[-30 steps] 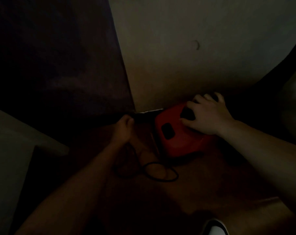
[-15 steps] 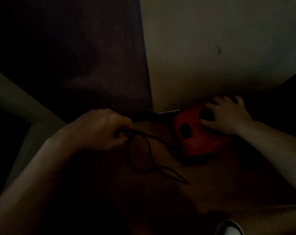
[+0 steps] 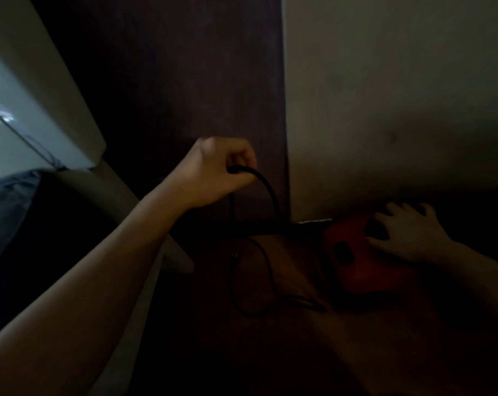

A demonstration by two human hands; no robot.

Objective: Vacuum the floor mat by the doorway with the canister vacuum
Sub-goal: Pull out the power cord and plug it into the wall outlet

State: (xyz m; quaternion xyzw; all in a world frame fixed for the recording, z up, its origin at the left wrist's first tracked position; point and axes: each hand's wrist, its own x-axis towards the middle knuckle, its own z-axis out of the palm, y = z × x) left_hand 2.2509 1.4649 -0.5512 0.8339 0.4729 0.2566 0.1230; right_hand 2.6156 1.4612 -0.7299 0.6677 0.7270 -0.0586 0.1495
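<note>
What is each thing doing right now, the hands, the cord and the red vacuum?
left hand: raised, gripping the black cord.
black cord: hangs from the hand, loops slack on the floor.
red vacuum: on the floor by the wall.
right hand: fingers spread, resting on the red vacuum.

Smooth red plastic on vacuum [image 3: 370, 270], under right hand [image 3: 407, 232]. Matt black rubbery cord [image 3: 268, 190] from left hand [image 3: 216, 170]. Matt dark door [image 3: 185, 81] behind that grip.

Panel [image 3: 185, 81]: dk brown, behind L hand [image 3: 216, 172].
Wall [image 3: 399, 95]: pale, above R hand [image 3: 407, 235].
White unit [image 3: 42, 95]: left of L hand.
</note>
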